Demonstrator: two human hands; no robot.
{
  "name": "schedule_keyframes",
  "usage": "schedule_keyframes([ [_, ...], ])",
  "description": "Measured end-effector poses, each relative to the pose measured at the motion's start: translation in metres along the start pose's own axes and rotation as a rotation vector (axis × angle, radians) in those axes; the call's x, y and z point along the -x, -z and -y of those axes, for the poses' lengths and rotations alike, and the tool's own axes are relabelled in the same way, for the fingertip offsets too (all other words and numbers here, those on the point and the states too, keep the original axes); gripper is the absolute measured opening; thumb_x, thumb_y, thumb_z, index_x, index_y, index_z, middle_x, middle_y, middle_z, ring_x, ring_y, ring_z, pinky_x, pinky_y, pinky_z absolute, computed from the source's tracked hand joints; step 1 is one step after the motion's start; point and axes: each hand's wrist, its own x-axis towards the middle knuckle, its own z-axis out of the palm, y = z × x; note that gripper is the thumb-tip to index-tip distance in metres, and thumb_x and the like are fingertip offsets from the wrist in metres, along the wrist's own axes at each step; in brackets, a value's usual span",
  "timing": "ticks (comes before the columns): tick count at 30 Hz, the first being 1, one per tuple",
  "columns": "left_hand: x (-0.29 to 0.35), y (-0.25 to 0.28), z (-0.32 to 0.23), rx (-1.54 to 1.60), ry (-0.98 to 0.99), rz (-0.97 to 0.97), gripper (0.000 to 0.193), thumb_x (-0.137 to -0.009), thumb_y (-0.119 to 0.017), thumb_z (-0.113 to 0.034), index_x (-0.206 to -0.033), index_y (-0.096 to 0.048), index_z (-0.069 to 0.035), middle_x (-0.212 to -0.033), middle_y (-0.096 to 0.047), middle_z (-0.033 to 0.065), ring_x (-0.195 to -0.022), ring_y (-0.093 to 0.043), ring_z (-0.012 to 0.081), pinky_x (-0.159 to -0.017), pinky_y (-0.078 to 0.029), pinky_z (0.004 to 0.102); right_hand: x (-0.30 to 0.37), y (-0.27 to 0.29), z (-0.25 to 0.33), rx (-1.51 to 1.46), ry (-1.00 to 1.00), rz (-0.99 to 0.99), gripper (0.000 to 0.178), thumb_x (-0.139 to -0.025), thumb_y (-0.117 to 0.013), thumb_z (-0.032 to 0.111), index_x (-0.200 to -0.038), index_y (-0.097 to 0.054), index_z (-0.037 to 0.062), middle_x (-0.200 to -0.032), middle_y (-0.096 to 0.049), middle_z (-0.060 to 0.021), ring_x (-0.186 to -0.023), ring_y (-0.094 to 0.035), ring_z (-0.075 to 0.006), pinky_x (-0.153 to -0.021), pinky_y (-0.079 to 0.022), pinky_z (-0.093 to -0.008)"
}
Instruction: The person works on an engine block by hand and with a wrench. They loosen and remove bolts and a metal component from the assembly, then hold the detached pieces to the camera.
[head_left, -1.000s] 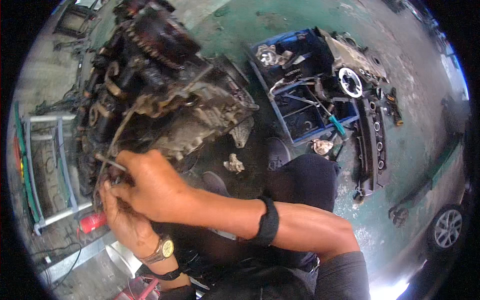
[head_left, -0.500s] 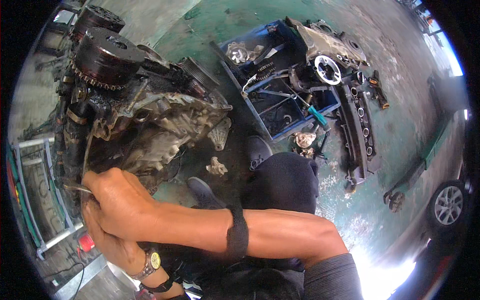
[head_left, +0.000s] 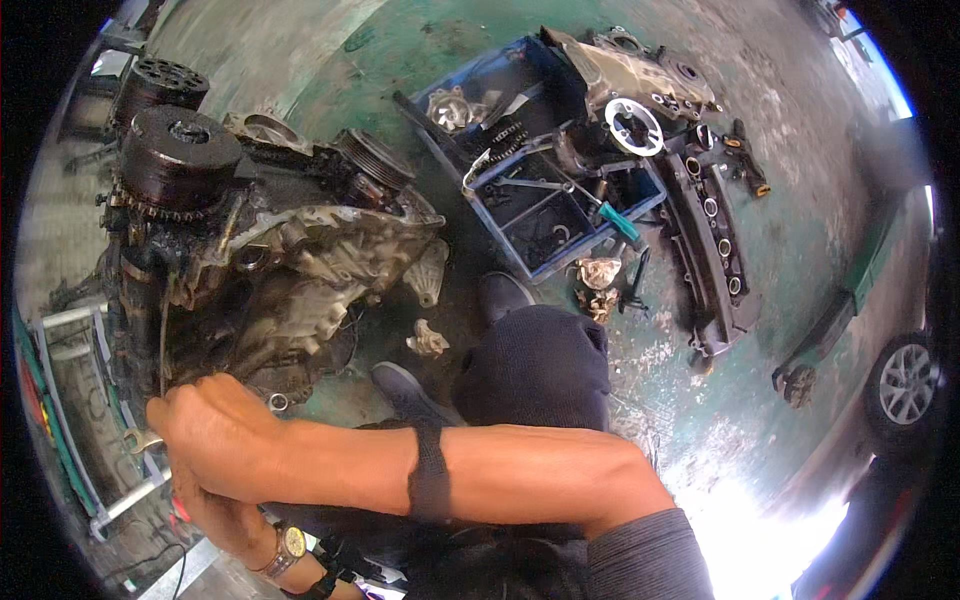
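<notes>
My right hand (head_left: pixel 215 430) is closed in a fist at the near left end of a greasy, partly stripped engine (head_left: pixel 300 280). The open jaw of a metal wrench (head_left: pixel 140 440) pokes out on the left side of that fist. A thin upright rod (head_left: pixel 165 340) runs along the engine just above my knuckles. Beneath the right hand is my left hand (head_left: pixel 215 515), with a watch on its wrist; its fingers are hidden. Dark round pulley-like parts (head_left: pixel 180 155) sit on top of the engine.
A blue divided tray (head_left: pixel 530 270) of engine parts stands on the green floor, with a teal-handled screwdriver (head_left: pixel 620 221) across it. To its right lies a long dark valve cover (head_left: pixel 710 260). Crumpled paper (head_left: pixel 428 338) lies near my shoes. A metal frame (head_left: pixel 75 350) stands at left.
Both hands have come slightly down and left in the picture. The wrench's jaw has dropped and now shows its open end more fully. The whole view has shifted a little.
</notes>
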Motion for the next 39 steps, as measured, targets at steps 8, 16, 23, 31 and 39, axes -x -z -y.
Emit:
schedule_keyframes([
  [8,-0.004,0.009,-0.008,0.335,0.044,-0.013,0.031,-0.095,-0.047,-0.02,-0.116,-0.053,0.001,-0.11,-0.057,0.011,-0.103,-0.057,0.0183,-0.09,-0.044,0.0324,0.0,0.002,0.001,-0.016,0.013,-0.002,0.013,-0.067,-0.063,0.008,-0.072,-0.057,-0.0016,-0.067,-0.061,-0.0233,-0.067,-0.063,-0.0421,-0.059,-0.05,-0.0479],
  [16,-0.009,0.005,-0.021,0.544,0.26,-0.052,0.028,-0.094,-0.048,-0.011,-0.119,-0.049,0.001,-0.11,-0.058,0.0129,-0.1,-0.059,0.0187,-0.088,-0.048,0.033,0.0,0.002,0.002,-0.019,-0.001,0.013,0.012,-0.068,-0.064,0.01,-0.072,-0.059,-0.0007,-0.067,-0.062,-0.0226,-0.068,-0.064,-0.0404,-0.061,-0.051,-0.0468],
  [23,-0.006,0.014,-0.01,0.468,0.185,-0.059,0.023,-0.094,-0.053,-0.011,-0.114,-0.053,0.001,-0.109,-0.061,0.0143,-0.098,-0.062,0.0194,-0.085,-0.049,0.0315,-0.004,0.009,-0.003,0.017,0.023,0.144,0.014,-0.066,-0.065,0.011,-0.073,-0.064,-0.0007,-0.067,-0.062,-0.0234,-0.067,-0.065,-0.0393,-0.062,-0.053,-0.0448],
  [31,-0.006,0.015,-0.013,0.629,0.305,0.039,0.025,-0.094,-0.054,-0.011,-0.116,-0.053,0.003,-0.109,-0.062,0.0141,-0.095,-0.064,0.019,-0.079,-0.053,0.029,-0.002,0.007,-0.002,0.058,0.003,0.143,0.013,-0.065,-0.064,0.01,-0.071,-0.064,-0.0011,-0.067,-0.062,-0.0235,-0.067,-0.065,-0.0395,-0.061,-0.053,-0.0449],
  [39,-0.006,0.028,0.005,0.472,0.275,-0.007,0.024,-0.094,-0.054,-0.011,-0.115,-0.054,0.001,-0.108,-0.062,0.0134,-0.094,-0.064,0.0182,-0.079,-0.053,0.0291,-0.008,0.008,-0.008,0.015,-0.005,0.268,0.013,-0.066,-0.064,0.01,-0.072,-0.063,-0.0017,-0.068,-0.062,-0.0244,-0.068,-0.065,-0.041,-0.062,-0.053,-0.0453],
])
